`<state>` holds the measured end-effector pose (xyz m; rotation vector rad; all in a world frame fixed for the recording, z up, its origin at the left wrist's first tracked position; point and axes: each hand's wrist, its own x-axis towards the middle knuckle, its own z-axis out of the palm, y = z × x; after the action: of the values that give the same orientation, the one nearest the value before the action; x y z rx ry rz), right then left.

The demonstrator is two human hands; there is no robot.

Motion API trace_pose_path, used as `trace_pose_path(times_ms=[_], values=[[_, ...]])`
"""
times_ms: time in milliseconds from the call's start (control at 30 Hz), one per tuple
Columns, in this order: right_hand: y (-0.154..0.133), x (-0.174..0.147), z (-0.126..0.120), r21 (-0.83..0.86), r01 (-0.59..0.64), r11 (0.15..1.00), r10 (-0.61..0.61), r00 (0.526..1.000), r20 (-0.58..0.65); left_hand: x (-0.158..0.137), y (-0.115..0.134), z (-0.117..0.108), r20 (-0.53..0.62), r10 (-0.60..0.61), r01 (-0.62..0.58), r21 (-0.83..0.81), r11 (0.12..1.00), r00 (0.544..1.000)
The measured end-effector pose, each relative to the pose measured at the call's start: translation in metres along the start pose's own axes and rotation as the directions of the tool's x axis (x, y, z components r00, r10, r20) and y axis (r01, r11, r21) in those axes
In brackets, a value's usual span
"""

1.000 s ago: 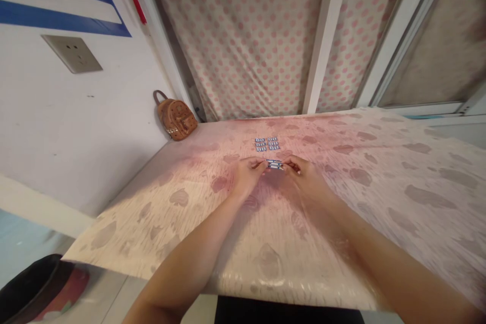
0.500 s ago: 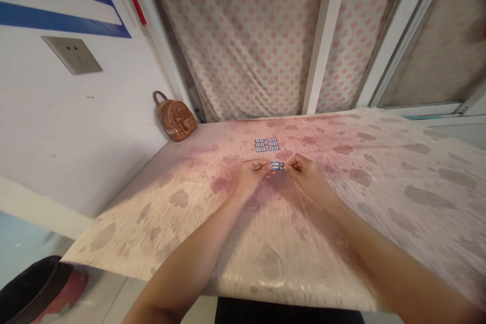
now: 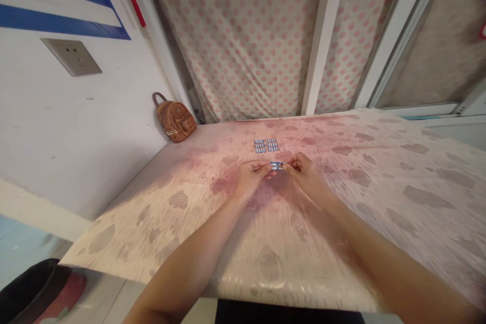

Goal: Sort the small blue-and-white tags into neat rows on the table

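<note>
Between my fingertips is a small flat blue-and-white piece (image 3: 276, 166), too small to make out its kind. My left hand (image 3: 252, 176) pinches its left end, fingers closed. At the right end, the thumb and forefinger of my right hand (image 3: 306, 172) are closed on the same piece. Just beyond my hands, several similar blue-and-white pieces (image 3: 260, 145) lie on the tablecloth in two columns. The fingertips partly cover the held piece.
A patterned tablecloth (image 3: 178, 233) covers the table. A small brown backpack (image 3: 176, 121) leans by the wall at the back left. Polka-dot curtains (image 3: 258, 50) hang behind the far edge. A dark-lined bin (image 3: 41, 293) stands on the floor at lower left.
My hands stay nearly in place, both still holding the small piece, which looks slightly tilted compared with before. The camera view has shifted a little.
</note>
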<state>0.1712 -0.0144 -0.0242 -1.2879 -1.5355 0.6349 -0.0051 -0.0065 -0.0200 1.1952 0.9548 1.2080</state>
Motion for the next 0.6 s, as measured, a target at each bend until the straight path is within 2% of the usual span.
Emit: trace_pose_path(times_ms=[167, 467, 533, 600], values=[[0.005, 0.003, 0.000, 0.156, 0.003, 0.988, -0.022, 0.993, 0.116, 0.000, 0.001, -0.001, -0.002, -0.030, 0.030, -0.031, 0.999, 1.000], [0.004, 0.002, 0.002, 0.092, -0.013, 0.996, -0.001, 0.988, 0.153, 0.000, 0.000, -0.001, -0.014, -0.083, 0.082, -0.051, 0.995, 0.996], [0.004, 0.002, 0.003, 0.119, -0.033, 0.992, 0.017, 0.992, 0.127, 0.002, -0.001, -0.005, -0.030, -0.074, 0.074, -0.002, 0.997, 0.997], [0.003, 0.003, 0.001, 0.141, -0.041, 0.989, 0.031, 0.997, 0.072, 0.007, -0.002, -0.011, -0.071, -0.027, 0.036, 0.121, 0.992, 0.997]])
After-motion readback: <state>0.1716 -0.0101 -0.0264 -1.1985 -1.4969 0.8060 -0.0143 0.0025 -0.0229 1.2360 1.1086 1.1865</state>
